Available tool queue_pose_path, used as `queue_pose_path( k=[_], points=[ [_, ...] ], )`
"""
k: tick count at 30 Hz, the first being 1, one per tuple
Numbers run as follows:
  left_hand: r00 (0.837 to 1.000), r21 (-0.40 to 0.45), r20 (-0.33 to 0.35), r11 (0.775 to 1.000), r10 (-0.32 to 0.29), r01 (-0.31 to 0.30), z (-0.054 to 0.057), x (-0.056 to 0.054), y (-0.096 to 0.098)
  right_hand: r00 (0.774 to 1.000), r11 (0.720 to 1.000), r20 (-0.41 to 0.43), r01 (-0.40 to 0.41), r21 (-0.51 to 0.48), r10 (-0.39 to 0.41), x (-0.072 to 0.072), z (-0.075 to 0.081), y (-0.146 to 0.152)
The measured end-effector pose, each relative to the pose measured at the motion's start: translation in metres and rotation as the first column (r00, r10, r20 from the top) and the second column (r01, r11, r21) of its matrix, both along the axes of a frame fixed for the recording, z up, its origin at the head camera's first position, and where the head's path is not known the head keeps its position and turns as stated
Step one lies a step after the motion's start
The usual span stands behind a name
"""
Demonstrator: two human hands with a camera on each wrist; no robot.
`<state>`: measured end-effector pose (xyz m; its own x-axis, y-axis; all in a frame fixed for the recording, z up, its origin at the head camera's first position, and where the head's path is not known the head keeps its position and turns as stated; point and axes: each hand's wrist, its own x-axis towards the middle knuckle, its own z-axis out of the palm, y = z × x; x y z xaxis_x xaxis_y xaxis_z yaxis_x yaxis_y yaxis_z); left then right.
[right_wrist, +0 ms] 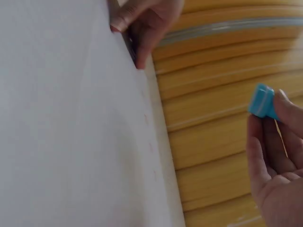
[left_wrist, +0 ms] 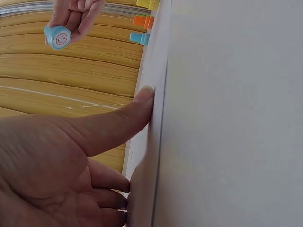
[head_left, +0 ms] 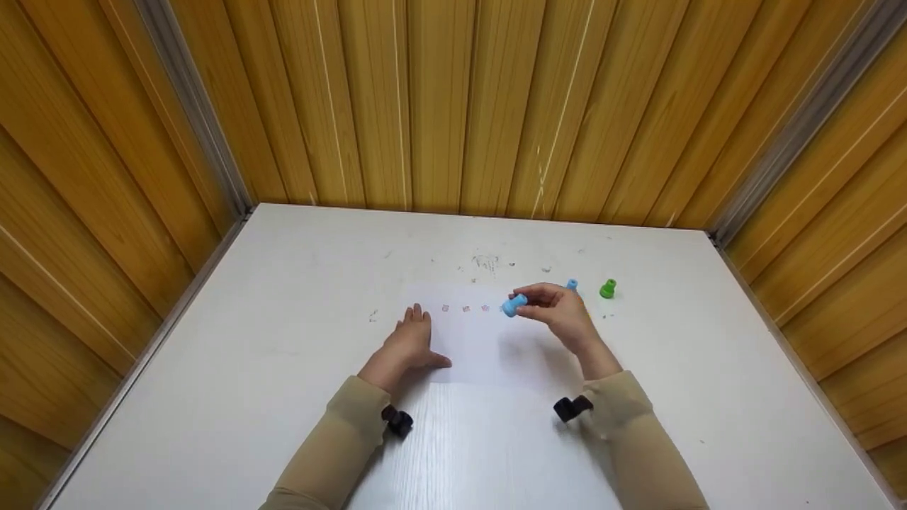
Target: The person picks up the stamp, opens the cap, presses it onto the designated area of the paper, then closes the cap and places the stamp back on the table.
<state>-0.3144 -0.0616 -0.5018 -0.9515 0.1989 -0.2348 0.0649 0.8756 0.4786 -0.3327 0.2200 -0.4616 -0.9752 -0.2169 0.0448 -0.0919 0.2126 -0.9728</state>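
My right hand (head_left: 560, 315) pinches a light-blue toy stamp (head_left: 514, 305) between thumb and fingers, above a sheet of white paper (head_left: 471, 347). The left wrist view shows a red smiley face on the end of this stamp (left_wrist: 60, 38), which is tilted and apart from the sheet. Along the paper's upper part runs a row of small reddish stamped marks (head_left: 465, 309), the rightmost partly covered by the stamp. At the sheet's left side rests my left hand (head_left: 411, 343), thumb stretched out over the paper and fingers extended.
Beyond my right hand stand a green stamp (head_left: 608, 288) and another blue stamp (head_left: 572, 284), partly hidden. An orange stamp (left_wrist: 143, 21) and a yellow one (left_wrist: 149, 4) show in the left wrist view. Wood-patterned walls (head_left: 432, 106) enclose the white table (head_left: 312, 269).
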Motion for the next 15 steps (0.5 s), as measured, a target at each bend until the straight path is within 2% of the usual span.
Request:
queue_pose_path(
  k=[3, 7, 11, 15],
  points=[
    [1.000, 0.004, -0.005, 1.000, -0.007, 0.007, 0.000, 0.000, 0.000, 0.999, 0.991, -0.002, -0.050, 0.125, 0.051, -0.002, 0.011, 0.027],
    [1.000, 0.007, -0.014, 1.000, -0.012, 0.012, 0.000, 0.000, -0.001, 0.996, 0.957, 0.045, -0.081, 0.279, 0.071, -0.003, 0.023, 0.063],
    [1.000, 0.021, -0.007, 1.000, -0.014, 0.014, 0.000, 0.001, -0.002, 0.993, 0.898, 0.093, -0.103, 0.428, 0.069, -0.001, 0.028, 0.096],
    [1.000, 0.033, -0.004, 0.999, -0.016, 0.016, 0.000, 0.002, -0.002, 0.988, 0.833, 0.150, -0.121, 0.539, 0.046, -0.003, 0.022, 0.117]
  ],
)
